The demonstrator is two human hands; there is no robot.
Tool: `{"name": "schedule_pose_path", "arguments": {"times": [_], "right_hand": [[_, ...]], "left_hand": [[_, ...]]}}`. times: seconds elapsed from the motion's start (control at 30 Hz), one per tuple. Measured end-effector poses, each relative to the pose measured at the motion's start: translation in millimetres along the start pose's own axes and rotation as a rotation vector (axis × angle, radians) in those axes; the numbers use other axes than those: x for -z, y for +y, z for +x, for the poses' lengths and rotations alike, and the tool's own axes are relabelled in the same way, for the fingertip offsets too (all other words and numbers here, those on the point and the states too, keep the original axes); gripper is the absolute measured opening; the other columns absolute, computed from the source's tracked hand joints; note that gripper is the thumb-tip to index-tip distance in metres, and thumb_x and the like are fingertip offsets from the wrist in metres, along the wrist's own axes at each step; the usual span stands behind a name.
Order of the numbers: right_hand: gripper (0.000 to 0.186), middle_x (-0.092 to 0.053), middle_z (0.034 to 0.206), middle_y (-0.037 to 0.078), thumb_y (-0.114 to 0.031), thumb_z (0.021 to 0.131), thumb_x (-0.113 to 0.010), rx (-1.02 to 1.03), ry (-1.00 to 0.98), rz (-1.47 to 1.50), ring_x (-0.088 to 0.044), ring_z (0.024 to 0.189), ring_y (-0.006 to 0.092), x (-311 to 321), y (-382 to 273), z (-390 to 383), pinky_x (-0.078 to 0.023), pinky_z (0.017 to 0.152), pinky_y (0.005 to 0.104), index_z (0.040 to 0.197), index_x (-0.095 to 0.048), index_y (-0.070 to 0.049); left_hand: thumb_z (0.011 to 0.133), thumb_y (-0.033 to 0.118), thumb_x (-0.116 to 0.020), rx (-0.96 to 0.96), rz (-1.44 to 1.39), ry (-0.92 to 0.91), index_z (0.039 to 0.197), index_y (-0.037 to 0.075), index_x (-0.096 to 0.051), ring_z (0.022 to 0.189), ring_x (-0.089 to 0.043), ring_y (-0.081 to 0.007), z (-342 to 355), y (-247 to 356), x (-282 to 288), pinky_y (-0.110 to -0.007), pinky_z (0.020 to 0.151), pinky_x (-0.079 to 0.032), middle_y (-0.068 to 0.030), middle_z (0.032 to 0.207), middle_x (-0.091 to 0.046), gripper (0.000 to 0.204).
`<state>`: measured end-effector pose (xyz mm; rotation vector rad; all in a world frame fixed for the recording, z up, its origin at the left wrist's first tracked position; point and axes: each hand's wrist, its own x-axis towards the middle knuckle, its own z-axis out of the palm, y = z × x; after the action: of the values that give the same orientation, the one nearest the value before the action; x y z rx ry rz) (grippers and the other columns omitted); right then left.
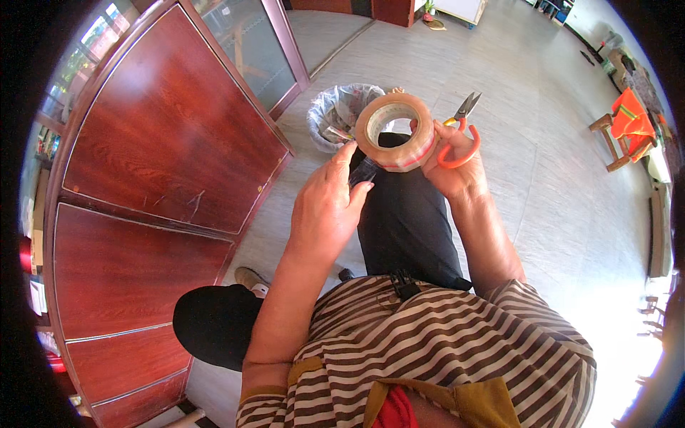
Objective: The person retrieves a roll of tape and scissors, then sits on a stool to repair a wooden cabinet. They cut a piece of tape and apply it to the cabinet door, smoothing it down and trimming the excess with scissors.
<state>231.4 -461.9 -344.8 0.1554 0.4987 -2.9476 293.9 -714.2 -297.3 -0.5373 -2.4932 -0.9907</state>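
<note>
My right hand (457, 171) grips a roll of clear packing tape (407, 160) with a red band and a pair of scissors (460, 150) with orange handles, blades pointing up. My left hand (325, 207) is at the roll's lower left, its index finger raised toward the rim and its thumb apart. A shiny dark patch (362, 171) shows between that thumb and finger; I cannot tell whether it is loose tape. My black-trousered leg (403, 221) is below the roll.
A lined bin (332, 100) stands behind the roll. A reddish wooden cabinet (153, 121) fills the left side beside a glass door (250, 50). A wooden chair (617, 164) with orange cloth (631, 125) is at right. Pale floor (528, 85) stretches beyond.
</note>
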Motion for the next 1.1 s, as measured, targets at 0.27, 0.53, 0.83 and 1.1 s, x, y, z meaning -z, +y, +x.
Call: {"name": "schedule_pose_path", "arguments": {"times": [0.27, 0.53, 0.83, 1.1], "right_hand": [[0.026, -0.071, 0.112, 0.019, -0.008, 0.101, -0.065, -0.026, 0.054, -0.008, -0.071, 0.105, 0.0281, -9, -6, 6, -0.06, 0.094, 0.0424, 0.121, -0.062, 0.009], [0.03, -0.069, 0.115, 0.028, -0.002, 0.097, -0.064, -0.176, 0.042, 0.0, -0.07, 0.107, 0.038, 5, -31, -4, -0.06, 0.097, 0.0478, 0.123, -0.059, 0.014], [0.039, -0.069, 0.12, 0.03, -0.01, 0.1, -0.068, -0.113, 0.075, -0.328, -0.072, 0.105, 0.0359, 7, -37, -9, -0.061, 0.092, 0.0426, 0.129, -0.057, 0.014], [0.044, -0.072, 0.102, 0.017, -0.033, 0.102, -0.067, 0.207, 0.327, -0.902, -0.07, 0.086, 0.0218, 0, -26, -50, -0.058, 0.079, 0.0362, 0.116, -0.065, 0.008]], "left_hand": [[0.084, 0.015, -0.085, 0.04, 0.151, -0.094, 0.144, 0.003, -0.058, 0.087, -0.065, -0.0344, -10, -12, 15, -0.046, 0.08, -0.054, -0.0167, 0.097, -0.067, 0.067], [0.083, 0.025, -0.088, 0.031, 0.075, -0.042, 0.127, 0.002, -0.072, 0.066, -0.06, -0.0238, -10, -25, 21, -0.038, 0.066, -0.052, -0.014, 0.087, -0.069, 0.052], [0.082, 0.015, -0.087, 0.125, -0.134, -0.211, 0.1, 0.001, -0.077, 0.058, -0.055, -0.0143, 4, -30, 27, -0.033, 0.056, -0.045, -0.0086, 0.079, -0.066, 0.025], [0.084, 0.002, -0.081, 0.208, -0.238, -0.248, 0.118, 0.002, -0.071, 0.069, -0.044, -0.0067, 3, -16, 53, -0.025, 0.065, -0.041, 0.0016, 0.079, -0.047, 0.036]]}}
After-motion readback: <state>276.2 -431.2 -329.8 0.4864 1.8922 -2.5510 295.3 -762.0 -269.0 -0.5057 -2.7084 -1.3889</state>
